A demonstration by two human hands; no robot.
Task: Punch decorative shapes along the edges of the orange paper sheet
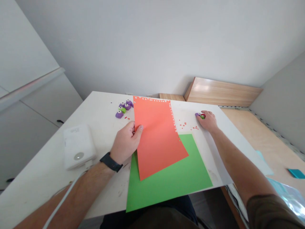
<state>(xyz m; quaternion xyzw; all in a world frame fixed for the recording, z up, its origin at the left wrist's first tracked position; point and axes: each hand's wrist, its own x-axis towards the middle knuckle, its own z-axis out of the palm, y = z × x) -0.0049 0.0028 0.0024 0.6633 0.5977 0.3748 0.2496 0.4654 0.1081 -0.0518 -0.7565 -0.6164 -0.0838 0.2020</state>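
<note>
My left hand point(127, 139) pinches the left edge of an orange sheet of paper point(157, 136) between thumb and fingers. Punched holes run along the sheet's far edge and down part of its right edge. Beneath it lies a green sheet point(171, 187), partly covered. On the right of the table, my right hand point(208, 120) curls around small craft punches; a purple one point(197, 114) and a green one point(202, 116) show at the fingertips, beside something red. Several more punches, mostly purple point(119, 114) with one green point(122, 109), stand left of the orange sheet.
Small red-orange paper bits point(183, 124) lie scattered between the sheet and my right hand. A white box-shaped device point(78, 144) with a cable sits at the left of the white table point(105, 111). Beyond the table's right edge are a wooden surface point(252, 127) and a teal object point(296, 173).
</note>
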